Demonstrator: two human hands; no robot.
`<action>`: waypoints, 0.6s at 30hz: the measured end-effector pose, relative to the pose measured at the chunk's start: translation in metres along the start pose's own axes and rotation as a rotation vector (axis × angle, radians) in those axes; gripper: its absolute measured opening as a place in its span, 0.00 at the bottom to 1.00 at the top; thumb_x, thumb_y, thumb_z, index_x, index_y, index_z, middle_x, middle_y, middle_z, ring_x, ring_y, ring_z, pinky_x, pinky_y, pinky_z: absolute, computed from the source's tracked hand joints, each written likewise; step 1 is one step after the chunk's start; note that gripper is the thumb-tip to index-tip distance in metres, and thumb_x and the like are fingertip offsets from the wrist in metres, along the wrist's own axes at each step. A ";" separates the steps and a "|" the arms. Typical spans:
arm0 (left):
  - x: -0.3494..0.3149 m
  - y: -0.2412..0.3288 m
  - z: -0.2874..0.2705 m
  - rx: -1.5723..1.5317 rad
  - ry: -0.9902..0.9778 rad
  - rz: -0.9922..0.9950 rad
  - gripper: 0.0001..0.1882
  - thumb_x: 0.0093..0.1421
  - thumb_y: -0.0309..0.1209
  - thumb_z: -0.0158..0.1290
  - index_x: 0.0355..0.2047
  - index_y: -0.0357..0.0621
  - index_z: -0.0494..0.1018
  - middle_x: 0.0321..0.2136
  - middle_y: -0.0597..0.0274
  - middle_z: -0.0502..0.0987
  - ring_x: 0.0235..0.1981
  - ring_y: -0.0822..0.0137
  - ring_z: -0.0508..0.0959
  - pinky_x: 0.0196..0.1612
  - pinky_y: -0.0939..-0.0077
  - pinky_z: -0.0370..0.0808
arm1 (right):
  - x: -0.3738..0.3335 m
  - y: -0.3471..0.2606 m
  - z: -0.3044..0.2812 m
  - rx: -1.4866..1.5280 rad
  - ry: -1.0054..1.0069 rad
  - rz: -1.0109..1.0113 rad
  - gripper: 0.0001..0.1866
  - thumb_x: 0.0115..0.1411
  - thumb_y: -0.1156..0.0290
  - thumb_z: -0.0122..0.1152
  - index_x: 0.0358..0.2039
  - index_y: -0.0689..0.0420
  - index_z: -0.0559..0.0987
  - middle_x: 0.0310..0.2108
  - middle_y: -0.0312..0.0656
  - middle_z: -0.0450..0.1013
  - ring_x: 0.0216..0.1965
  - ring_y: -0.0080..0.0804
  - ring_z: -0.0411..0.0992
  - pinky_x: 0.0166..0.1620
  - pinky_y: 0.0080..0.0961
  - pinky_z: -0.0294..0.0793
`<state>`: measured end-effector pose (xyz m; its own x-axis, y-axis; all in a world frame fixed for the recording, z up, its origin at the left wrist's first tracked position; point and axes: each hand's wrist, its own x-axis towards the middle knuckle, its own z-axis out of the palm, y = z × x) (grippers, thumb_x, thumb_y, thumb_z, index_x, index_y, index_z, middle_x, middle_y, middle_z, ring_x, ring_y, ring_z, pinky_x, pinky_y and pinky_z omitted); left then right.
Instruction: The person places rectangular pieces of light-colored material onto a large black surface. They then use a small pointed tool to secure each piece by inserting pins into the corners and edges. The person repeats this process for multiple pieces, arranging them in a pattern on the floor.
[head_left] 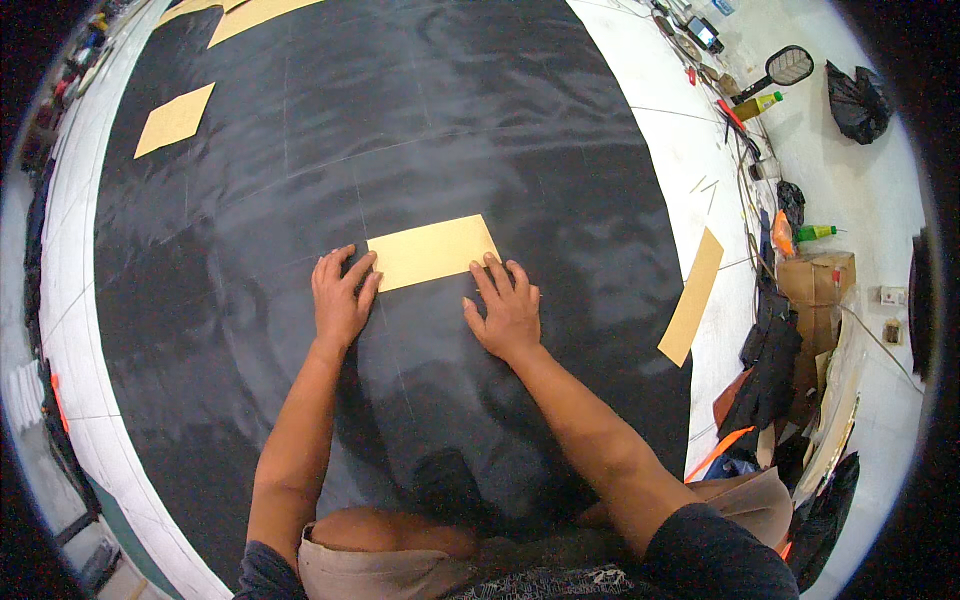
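A tan rectangular card piece [435, 253] lies flat on a wide sheet of shiny black fabric [250, 350] in front of me. My left hand [343, 295] rests at the card's left edge, fingers spread, thumb and index finger by its lower left corner. At the lower right corner, my right hand [508, 312] touches the card with its fingertips, the fingers apart and the thumb on the fabric. Neither hand grips anything. Faint pale lines run across the fabric.
Another card piece [175, 121] lies far left on the fabric; larger ones [262, 18] sit at the far edge. A narrow card strip [692, 298] overlaps the right edge onto the white surface [645, 150]. Beyond it are a racket-shaped swatter [788, 67], a black bag [858, 103] and a cardboard box [815, 280].
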<state>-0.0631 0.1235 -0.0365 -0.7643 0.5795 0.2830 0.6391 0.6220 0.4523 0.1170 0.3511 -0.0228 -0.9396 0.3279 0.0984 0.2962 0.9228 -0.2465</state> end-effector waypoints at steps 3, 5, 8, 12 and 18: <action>0.000 0.001 -0.001 0.008 -0.001 -0.002 0.18 0.61 0.39 0.62 0.51 0.52 0.82 0.56 0.53 0.74 0.62 0.48 0.70 0.68 0.49 0.60 | 0.000 0.000 0.000 0.010 0.014 -0.009 0.33 0.63 0.50 0.58 0.67 0.47 0.71 0.71 0.40 0.61 0.67 0.52 0.59 0.59 0.50 0.66; 0.000 0.001 -0.002 0.007 0.000 -0.001 0.18 0.61 0.39 0.62 0.51 0.52 0.82 0.56 0.53 0.74 0.62 0.48 0.70 0.68 0.49 0.60 | 0.001 0.000 -0.001 0.004 0.011 -0.008 0.33 0.63 0.50 0.58 0.67 0.47 0.71 0.71 0.41 0.61 0.67 0.52 0.59 0.59 0.50 0.66; 0.000 0.001 -0.002 0.002 0.005 0.007 0.18 0.61 0.39 0.63 0.51 0.53 0.82 0.56 0.53 0.75 0.61 0.48 0.70 0.68 0.48 0.60 | 0.000 0.001 -0.001 0.004 0.007 -0.003 0.33 0.63 0.50 0.58 0.67 0.47 0.71 0.71 0.41 0.61 0.67 0.52 0.59 0.59 0.51 0.65; 0.001 -0.002 -0.001 -0.041 -0.015 -0.010 0.18 0.61 0.39 0.63 0.51 0.54 0.82 0.56 0.53 0.75 0.61 0.48 0.70 0.67 0.48 0.61 | 0.002 -0.001 -0.002 -0.005 0.001 0.002 0.33 0.63 0.50 0.58 0.67 0.47 0.71 0.71 0.41 0.61 0.67 0.51 0.59 0.60 0.51 0.65; -0.001 -0.010 0.001 -0.037 -0.014 0.003 0.18 0.61 0.41 0.62 0.50 0.53 0.82 0.56 0.54 0.75 0.61 0.48 0.70 0.66 0.47 0.62 | 0.003 -0.005 -0.004 -0.015 -0.040 0.018 0.32 0.62 0.51 0.59 0.66 0.46 0.72 0.70 0.40 0.62 0.67 0.50 0.59 0.60 0.49 0.64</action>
<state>-0.0689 0.1173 -0.0420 -0.7608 0.5888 0.2730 0.6378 0.6006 0.4821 0.1134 0.3486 -0.0171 -0.9403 0.3359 0.0552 0.3149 0.9199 -0.2336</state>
